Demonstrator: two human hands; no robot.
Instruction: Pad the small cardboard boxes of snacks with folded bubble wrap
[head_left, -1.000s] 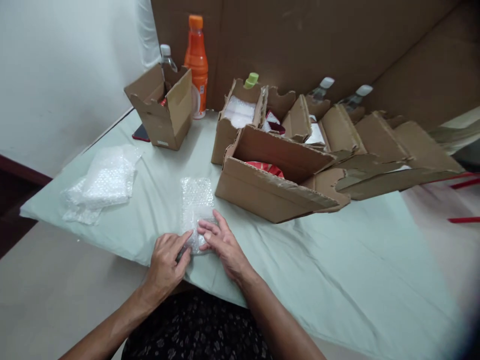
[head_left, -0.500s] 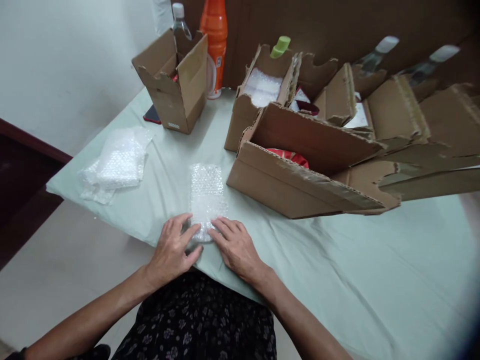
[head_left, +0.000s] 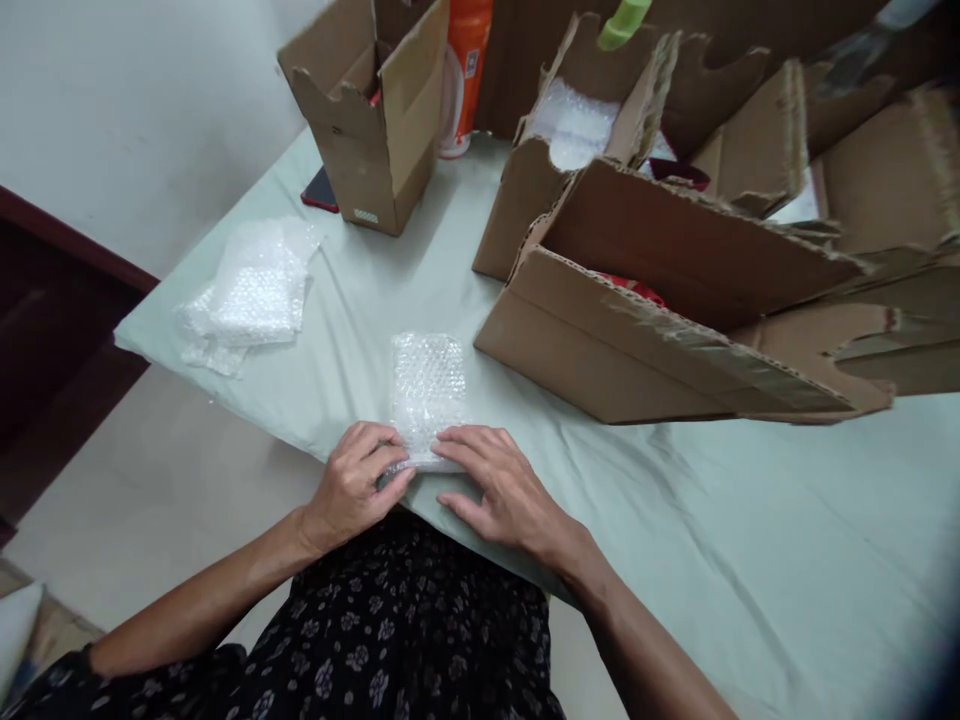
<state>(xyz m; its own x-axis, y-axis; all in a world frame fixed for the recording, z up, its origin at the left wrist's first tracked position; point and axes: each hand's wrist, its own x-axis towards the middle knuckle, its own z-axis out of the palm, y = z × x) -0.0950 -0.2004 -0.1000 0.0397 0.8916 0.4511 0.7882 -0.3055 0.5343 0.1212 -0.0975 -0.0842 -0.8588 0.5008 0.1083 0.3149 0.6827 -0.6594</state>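
A rectangular piece of bubble wrap (head_left: 429, 385) lies flat on the cloth-covered table in front of me, its near end turned over into a narrow fold. My left hand (head_left: 367, 475) holds the near left corner, curled fingers above and thumb at the near edge. On the right side, my right hand (head_left: 499, 485) rests its outstretched fingertips on the fold, the thumb spread apart toward me. A loose stack of bubble wrap (head_left: 259, 285) sits to the left, beyond my left hand.
Cardboard dividers (head_left: 660, 330) fill the back right, with a wrapped white bundle (head_left: 574, 120) in one compartment. A tall cardboard box (head_left: 367, 150) stands at the back left beside a phone (head_left: 321, 190) and an orange bottle (head_left: 465, 80). The pale green cloth (head_left: 720, 530) ends at my lap.
The bubble wrap's near end has been folded over, so the piece looks shorter. My right thumb has moved away from the wrap. The view has shifted slightly downward.
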